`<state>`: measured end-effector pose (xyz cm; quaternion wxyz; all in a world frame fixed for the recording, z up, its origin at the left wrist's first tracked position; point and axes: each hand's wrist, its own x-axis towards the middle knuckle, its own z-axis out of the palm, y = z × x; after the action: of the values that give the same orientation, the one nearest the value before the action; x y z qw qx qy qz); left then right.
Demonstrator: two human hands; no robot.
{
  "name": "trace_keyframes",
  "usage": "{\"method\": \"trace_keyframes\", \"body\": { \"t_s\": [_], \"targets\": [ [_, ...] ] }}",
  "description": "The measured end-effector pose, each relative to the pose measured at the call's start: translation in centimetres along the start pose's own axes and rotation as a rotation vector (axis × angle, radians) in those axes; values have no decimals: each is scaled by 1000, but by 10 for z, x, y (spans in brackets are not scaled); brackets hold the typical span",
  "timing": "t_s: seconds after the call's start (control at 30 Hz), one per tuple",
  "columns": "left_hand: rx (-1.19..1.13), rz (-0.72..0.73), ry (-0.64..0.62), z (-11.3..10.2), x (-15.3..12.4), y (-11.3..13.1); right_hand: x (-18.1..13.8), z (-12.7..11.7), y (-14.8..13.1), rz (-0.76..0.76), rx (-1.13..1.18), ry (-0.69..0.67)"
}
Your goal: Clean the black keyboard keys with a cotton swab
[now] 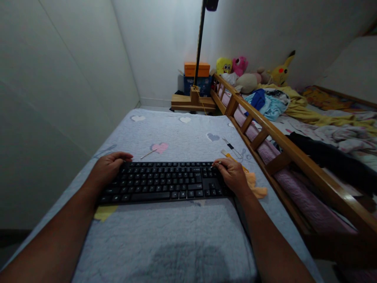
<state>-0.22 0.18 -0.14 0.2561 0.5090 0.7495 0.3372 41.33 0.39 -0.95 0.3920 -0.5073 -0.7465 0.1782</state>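
Observation:
A black keyboard (165,181) lies flat across a pale blue bedsheet (165,239). My left hand (108,169) grips its left end, fingers closed around the upper corner. Over the number pad, my right hand (232,173) is closed in a pinch on what looks like a cotton swab (219,162), mostly hidden by the fingers. Another cotton swab (149,153) rests on the sheet beyond the keyboard. To the right are a brush (226,153) with a yellow handle, a thin wire tool (230,146) with a black middle, and an orange cloth (255,184) partly behind my right wrist.
A wooden bed rail (273,135) runs along the right side. Beyond it lie clothes (266,104) and plush toys (240,65). At the far end a dark pole (200,39) rises from a wooden base (193,103), near stacked boxes (197,69). A pale wall stands at left.

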Motion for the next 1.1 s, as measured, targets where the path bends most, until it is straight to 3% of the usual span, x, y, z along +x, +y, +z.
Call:
{"method": "trace_keyframes", "body": {
  "t_s": [0.47, 1.1],
  "targets": [
    [14, 11, 10, 0, 2, -3, 2, 11, -5, -56, -13, -39],
    [6, -10, -5, -1, -1, 0, 1, 1, -5, -18, -37, -1]
  ]
}}
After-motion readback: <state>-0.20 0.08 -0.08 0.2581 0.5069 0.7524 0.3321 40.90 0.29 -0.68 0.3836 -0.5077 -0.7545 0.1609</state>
